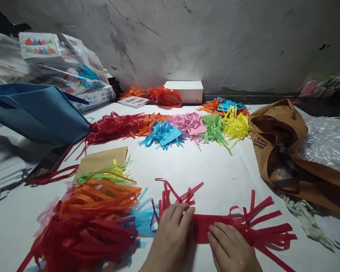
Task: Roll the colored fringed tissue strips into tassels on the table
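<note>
In front of me a red tissue-paper tassel strip (201, 227) lies flat on the white tabletop, with cut fringe splayed at both ends. My left hand (172, 223) is closed over its left part, the fingers bent together beside the fringe. Over the near edge of the middle section curl the fingers of my right hand (229, 243), closed on the paper, its thumb mostly hidden. Left of my hands rises a heap of fringed tassels, with red ones (85, 238) in front, orange ones (99, 196) above and light blue ones (146, 219) at the side.
Behind, a row of tassels includes blue (166, 134), pink (188, 124), green (214, 128) and yellow (236, 124). A white box (184, 91) stands by the wall. A blue bag (42, 113) is at left, a brown bag (280, 139) at right. A tan paper piece (102, 160) lies near the heap.
</note>
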Demonstrator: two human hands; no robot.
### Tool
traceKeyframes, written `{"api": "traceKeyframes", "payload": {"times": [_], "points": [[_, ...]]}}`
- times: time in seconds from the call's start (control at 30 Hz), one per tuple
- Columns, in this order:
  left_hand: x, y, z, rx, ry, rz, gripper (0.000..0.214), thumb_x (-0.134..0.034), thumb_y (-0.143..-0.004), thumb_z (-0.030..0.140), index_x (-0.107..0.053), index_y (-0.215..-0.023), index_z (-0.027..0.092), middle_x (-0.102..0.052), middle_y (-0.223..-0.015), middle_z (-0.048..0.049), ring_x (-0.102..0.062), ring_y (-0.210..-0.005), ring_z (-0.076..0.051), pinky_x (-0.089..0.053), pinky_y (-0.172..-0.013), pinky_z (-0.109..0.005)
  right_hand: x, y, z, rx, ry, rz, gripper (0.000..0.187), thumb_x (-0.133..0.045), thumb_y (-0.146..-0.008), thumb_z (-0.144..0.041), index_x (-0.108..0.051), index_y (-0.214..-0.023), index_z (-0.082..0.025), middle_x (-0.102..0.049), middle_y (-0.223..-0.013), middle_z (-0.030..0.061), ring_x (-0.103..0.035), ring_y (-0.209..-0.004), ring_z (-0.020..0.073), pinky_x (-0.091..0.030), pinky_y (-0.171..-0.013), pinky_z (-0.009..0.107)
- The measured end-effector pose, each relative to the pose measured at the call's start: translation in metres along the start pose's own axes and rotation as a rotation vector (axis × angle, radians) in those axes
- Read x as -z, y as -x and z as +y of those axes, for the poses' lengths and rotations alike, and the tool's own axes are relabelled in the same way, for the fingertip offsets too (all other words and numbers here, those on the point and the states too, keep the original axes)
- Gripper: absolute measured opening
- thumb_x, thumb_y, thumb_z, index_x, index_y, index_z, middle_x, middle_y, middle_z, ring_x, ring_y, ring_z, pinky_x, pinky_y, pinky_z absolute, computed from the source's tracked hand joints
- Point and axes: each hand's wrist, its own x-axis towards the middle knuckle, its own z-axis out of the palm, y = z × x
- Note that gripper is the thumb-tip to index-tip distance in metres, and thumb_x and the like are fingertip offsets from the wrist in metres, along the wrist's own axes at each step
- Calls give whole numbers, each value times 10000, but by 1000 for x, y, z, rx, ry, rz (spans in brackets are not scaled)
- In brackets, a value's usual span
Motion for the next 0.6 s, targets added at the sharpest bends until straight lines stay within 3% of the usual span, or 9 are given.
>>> {"api": "traceKeyframes", "payload": {"times": [0.07,0.17,0.27,0.4,0.5,0.6], "points": [[6,3,1,-159,-53,34,466,-507,-827,56,-579,-1257,219,-707,-1237,-98,-621,-1153,-295,-430,-1018,-463,1,-1,0,-13,-28,20,299,-501,-900,-16,-724,-1023,-175,-779,-998,29,-732,-933,218,-532,-923,358],[6,7,3,-248,-12,-15,214,-532,-929,117,-645,-1063,240,-745,-1053,-19,-623,-1034,-237,-341,-1058,-428,2,-5,-2,-28,-105,-4,238,-514,-933,-100,-711,-1039,-182,-769,-996,30,-721,-924,200,-521,-919,327],[-6,14,-2,-210,78,-74,183,-496,-985,138,-642,-922,229,-725,-870,6,-613,-889,-198,-340,-1023,-409,2,-8,-4,-43,-75,2,264,-449,-981,-147,-701,-1041,-201,-760,-999,28,-703,-919,211,-498,-910,344],[-17,22,-11,-172,155,17,211,-479,-983,134,-647,-933,249,-720,-854,1,-601,-861,-205,-364,-948,-406,7,-7,2,-74,-96,-86,289,-417,-972,-43,-662,-961,-197,-712,-923,37,-650,-854,205,-457,-854,352],[-9,21,-10,-70,160,-16,214,-470,-970,116,-634,-897,233,-712,-922,-12,-592,-876,-218,-366,-878,-401,12,-7,10,-174,-133,-199,256,-409,-1023,-127,-614,-896,-213,-639,-858,24,-578,-798,200,-403,-788,353],[1,14,-4,36,77,-82,224,-479,-947,93,-637,-856,223,-693,-930,-16,-573,-854,-224,-342,-867,-419,12,-12,14,-227,0,-249,300,-382,-1028,-136,-560,-801,-222,-578,-769,8,-519,-740,209,-358,-789,393]]}}
